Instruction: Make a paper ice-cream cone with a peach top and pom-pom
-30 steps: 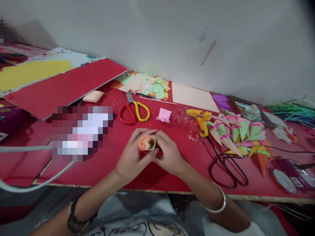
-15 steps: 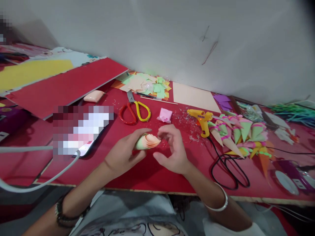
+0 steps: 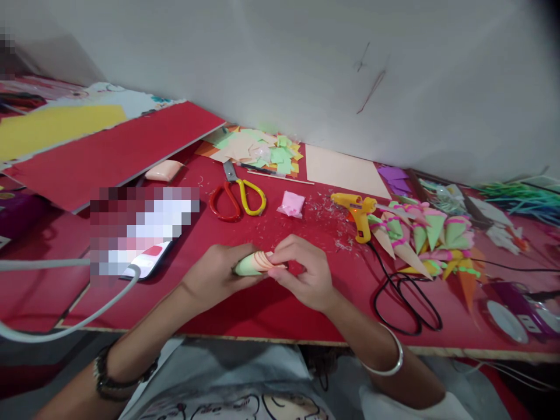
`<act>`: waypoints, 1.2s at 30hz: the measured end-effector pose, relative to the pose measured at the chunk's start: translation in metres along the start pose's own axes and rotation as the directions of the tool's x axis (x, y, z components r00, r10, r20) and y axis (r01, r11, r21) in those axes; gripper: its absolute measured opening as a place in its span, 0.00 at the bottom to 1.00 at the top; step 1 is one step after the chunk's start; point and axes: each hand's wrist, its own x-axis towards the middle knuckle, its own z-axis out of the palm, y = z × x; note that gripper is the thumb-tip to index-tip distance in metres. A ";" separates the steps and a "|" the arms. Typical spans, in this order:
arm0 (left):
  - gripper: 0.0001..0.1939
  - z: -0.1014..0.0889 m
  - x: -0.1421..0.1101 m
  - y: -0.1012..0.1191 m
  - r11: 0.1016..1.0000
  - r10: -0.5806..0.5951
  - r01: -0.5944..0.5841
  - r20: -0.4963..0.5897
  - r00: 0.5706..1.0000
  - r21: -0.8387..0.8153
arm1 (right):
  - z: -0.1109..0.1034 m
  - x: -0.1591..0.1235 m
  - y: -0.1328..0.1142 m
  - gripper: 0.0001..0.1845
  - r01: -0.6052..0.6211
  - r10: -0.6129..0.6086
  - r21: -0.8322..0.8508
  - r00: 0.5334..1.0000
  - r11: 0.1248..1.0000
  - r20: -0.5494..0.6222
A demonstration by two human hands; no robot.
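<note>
From my head view, my left hand (image 3: 217, 269) curls closely round the rolled paper (image 3: 249, 266), green with peach folds (image 3: 262, 260), at the clock's centre. My right hand (image 3: 308, 273) pinches its end (thumb below, fingers above). The pink packet (image 3: 291, 204) lies at one o'clock, the yellow glue gun (image 3: 361, 220) at two.

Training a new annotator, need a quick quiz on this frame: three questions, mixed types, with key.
1. Which hand pinches the layered peach end of the rolled paper? (a) left (b) right
2. True or false: the scissors have one red handle and one yellow handle.
3. Fill in: the yellow glue gun lies between the pink packet and the ____.

Key:
1. b, the right hand
2. True
3. paper cones
</note>
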 end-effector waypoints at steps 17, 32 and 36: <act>0.36 0.007 0.000 -0.007 0.956 -0.208 0.229 -0.126 0.970 0.184 | 0.004 0.004 -0.002 0.06 -0.209 0.198 -0.049 0.967 0.977 -0.162; 0.22 0.015 0.000 -0.005 0.960 -0.223 0.224 -0.024 0.974 0.170 | 0.007 0.000 -0.002 0.06 -0.318 0.340 0.155 0.929 0.935 -0.144; 0.22 0.015 0.000 0.006 0.930 -0.181 0.177 0.017 0.983 -0.323 | 0.004 0.000 0.002 0.11 -0.305 0.395 0.503 0.915 0.809 -0.079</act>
